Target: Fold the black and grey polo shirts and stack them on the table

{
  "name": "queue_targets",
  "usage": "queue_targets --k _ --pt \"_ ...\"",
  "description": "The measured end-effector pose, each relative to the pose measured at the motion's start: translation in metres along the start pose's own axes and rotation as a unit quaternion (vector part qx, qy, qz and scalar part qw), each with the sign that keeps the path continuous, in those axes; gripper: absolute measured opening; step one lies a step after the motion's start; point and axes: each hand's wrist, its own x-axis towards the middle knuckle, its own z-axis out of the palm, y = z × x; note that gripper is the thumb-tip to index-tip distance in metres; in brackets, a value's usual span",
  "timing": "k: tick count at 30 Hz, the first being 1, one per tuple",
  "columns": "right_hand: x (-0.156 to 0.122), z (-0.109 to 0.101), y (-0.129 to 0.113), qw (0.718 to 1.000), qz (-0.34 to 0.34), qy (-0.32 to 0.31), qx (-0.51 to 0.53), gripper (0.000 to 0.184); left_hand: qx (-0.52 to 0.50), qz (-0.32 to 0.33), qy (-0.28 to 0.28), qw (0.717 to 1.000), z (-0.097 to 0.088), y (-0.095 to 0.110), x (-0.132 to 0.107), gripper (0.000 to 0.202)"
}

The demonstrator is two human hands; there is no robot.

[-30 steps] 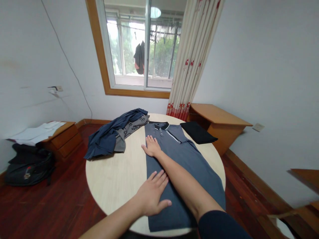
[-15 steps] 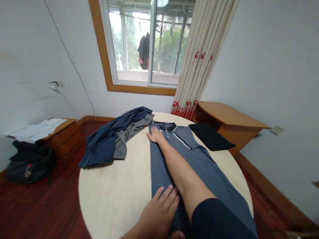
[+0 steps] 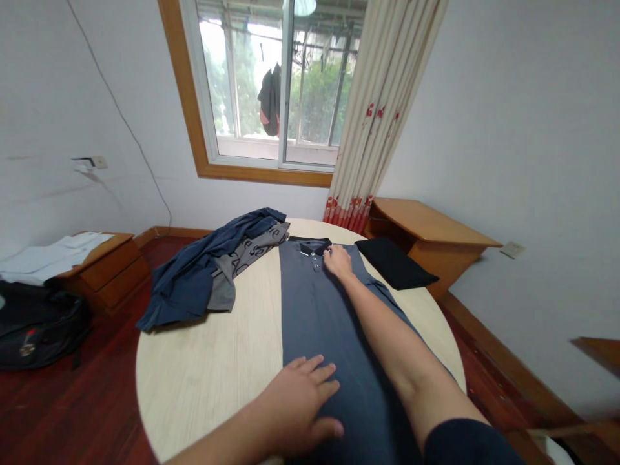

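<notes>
A grey polo shirt (image 3: 320, 316) with a dark collar lies lengthwise on the round pale wooden table (image 3: 213, 349), its left side folded in to a straight edge. My left hand (image 3: 295, 403) rests flat on the shirt's near part, fingers spread. My right hand (image 3: 338, 259) reaches far across and lies on the chest just right of the buttons, close to the collar, fingers curled down on the cloth. My right forearm stretches over the shirt's right half.
A heap of dark blue and grey clothes (image 3: 213, 268) sits at the table's far left. A folded black garment (image 3: 394, 261) lies at the far right. Behind are a wooden desk (image 3: 431, 232), a curtain, a window; a low drawer unit (image 3: 101, 261) stands left.
My right hand has moved from the shirt's left edge by the collar to the right of the buttons. My left hand stays flat on the shirt's near part.
</notes>
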Motion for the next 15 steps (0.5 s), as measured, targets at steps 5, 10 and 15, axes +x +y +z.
queue_targets --k 5,10,15 --pt "0.002 -0.030 0.069 0.985 0.147 -0.062 -0.060 0.047 0.014 -0.019 0.103 0.994 -0.043 -0.040 0.047 0.039" --pt "0.010 -0.035 0.091 0.968 0.215 -0.113 -0.069 0.049 0.069 -0.086 0.189 0.976 -0.038 -0.101 0.078 0.039" --pt "0.028 -0.035 0.102 0.965 0.218 -0.138 -0.054 0.041 0.053 -0.131 0.187 0.972 -0.023 -0.123 0.077 0.042"
